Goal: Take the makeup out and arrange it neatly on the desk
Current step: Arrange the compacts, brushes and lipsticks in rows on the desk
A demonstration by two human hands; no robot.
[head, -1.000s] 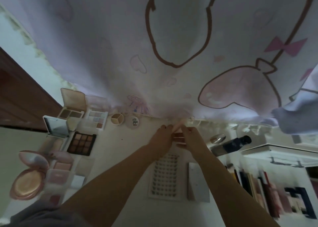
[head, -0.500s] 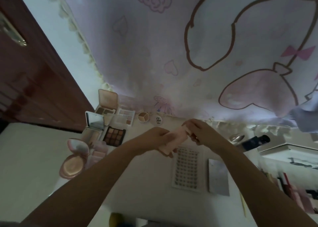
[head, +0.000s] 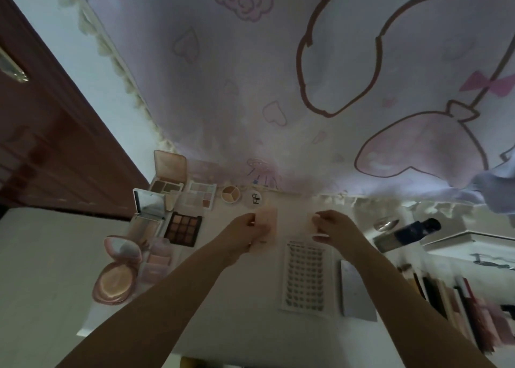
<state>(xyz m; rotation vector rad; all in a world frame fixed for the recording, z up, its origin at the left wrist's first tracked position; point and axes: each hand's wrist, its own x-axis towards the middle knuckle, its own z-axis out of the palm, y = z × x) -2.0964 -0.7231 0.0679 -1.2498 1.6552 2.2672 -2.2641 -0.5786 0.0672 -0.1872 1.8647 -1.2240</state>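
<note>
fingers (head: 252,222) pinching flat translucent pink case (head: 268,220)

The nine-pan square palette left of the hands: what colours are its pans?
Browns and tans in a black case; head view.

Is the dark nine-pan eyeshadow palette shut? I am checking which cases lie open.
No. The dark eyeshadow palette lies on the desk with its brown pans showing.
</note>
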